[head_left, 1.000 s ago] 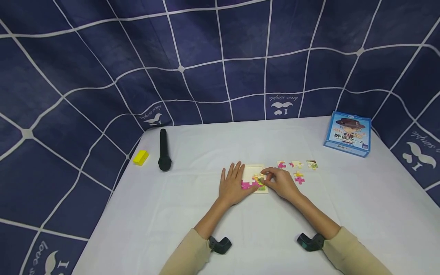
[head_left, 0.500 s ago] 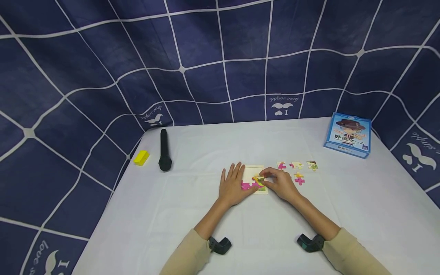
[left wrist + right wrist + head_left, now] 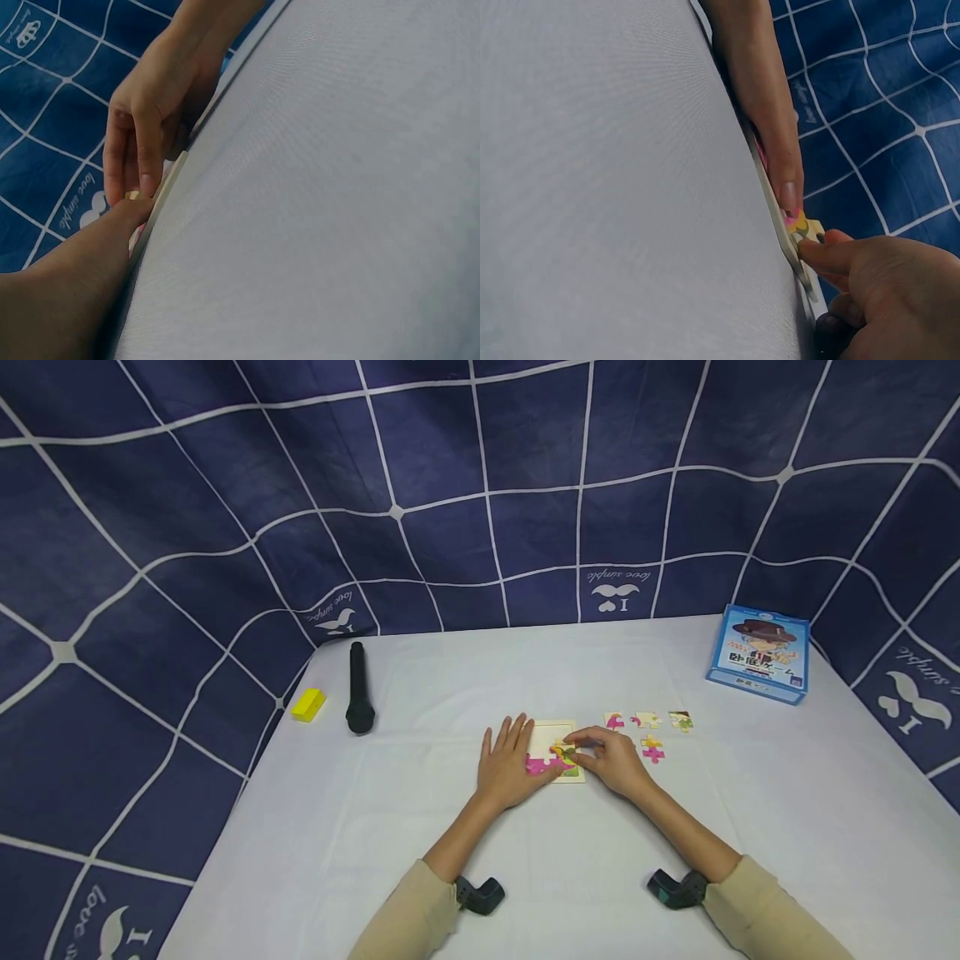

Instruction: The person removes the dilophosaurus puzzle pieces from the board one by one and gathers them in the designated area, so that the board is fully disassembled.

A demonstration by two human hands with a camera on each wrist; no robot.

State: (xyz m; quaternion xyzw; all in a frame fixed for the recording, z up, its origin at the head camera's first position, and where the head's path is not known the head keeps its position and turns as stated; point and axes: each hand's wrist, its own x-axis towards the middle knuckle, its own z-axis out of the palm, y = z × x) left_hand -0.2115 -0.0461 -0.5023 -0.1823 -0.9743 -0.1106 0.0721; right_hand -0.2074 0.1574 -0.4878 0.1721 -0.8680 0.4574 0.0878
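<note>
Below frame centre, our left hand lay spread on the jigsaw tray. Our right hand, grip narrow, pinched a jigsaw piece.

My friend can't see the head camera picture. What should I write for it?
A left hand rests on the left of a small puzzle tray while the right hand pinches a piece at its right. Loose pieces lie to the right on the white table, with a blue box beyond; a black microphone and yellow block are at left.
</note>
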